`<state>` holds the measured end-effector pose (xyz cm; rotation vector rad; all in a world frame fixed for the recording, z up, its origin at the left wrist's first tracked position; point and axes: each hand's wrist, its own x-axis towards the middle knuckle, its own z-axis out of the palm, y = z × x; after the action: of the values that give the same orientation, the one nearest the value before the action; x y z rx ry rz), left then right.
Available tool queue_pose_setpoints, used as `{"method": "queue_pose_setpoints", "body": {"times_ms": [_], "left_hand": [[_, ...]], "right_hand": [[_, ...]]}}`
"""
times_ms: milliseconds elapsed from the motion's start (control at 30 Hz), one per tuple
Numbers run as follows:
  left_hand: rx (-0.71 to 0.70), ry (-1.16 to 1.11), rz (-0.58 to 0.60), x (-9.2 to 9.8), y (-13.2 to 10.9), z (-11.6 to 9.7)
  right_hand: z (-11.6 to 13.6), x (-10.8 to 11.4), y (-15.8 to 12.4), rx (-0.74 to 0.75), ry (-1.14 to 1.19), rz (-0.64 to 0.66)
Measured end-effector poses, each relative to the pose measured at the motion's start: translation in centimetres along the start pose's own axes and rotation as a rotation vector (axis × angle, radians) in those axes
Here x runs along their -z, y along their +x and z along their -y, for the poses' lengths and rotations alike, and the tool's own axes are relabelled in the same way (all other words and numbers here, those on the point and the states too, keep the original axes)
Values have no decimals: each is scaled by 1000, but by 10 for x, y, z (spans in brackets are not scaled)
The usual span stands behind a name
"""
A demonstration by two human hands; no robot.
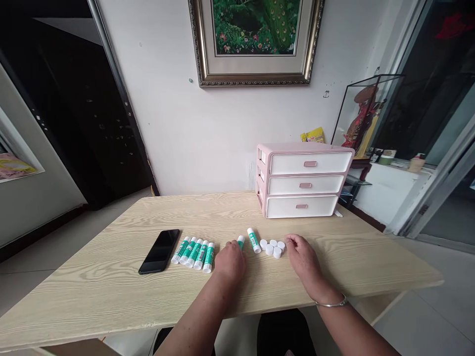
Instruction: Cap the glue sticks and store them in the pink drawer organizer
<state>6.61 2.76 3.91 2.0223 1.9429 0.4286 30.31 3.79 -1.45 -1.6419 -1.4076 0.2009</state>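
Observation:
My left hand (230, 262) is closed around a glue stick (241, 241) with a green and white label. Only its upper end shows past my fingers. Just right of that hand, another glue stick (254, 241) lies at a slant on the table. Several round white caps (269, 249) sit in a cluster between it and my right hand (302, 259). The right hand rests beside the caps with its fingers curled together, and whatever they may hold is hidden. To the left, several more glue sticks (194, 253) lie side by side in a slanted row.
A black phone (159, 251) lies left of the row on the wooden table (122, 296). At the back right stands a pink and white drawer unit (304, 185), with a yellow packet (313, 135) behind its top. The table's front edge runs under my forearms.

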Motion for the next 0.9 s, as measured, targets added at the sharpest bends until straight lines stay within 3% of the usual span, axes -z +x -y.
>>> {"method": "queue_pose_setpoints", "body": {"times_ms": [100, 200, 267, 333, 467, 667, 833, 900], "left_hand": [[-28, -97, -16, 10, -13, 12], [-103, -234, 5, 16, -32, 28], [-224, -583, 101, 15, -47, 39], [-258, -803, 215, 12, -63, 47], [-276, -935, 368, 6, -90, 50], [-404, -824, 228, 17, -119, 37], [-376, -843, 264, 22, -136, 35], [-327, -942, 347, 17, -141, 44]], "right_hand": [[8, 6, -4, 25, 77, -72], [34, 15, -16, 41, 216, -75], [60, 20, -31, 61, 325, 33], [89, 23, -47, 113, 367, 196], [129, 21, -74, 255, 247, 465], [131, 9, -98, 219, 213, 575], [122, 9, -107, 233, 326, 626], [113, 16, -96, 226, 333, 560]]}}
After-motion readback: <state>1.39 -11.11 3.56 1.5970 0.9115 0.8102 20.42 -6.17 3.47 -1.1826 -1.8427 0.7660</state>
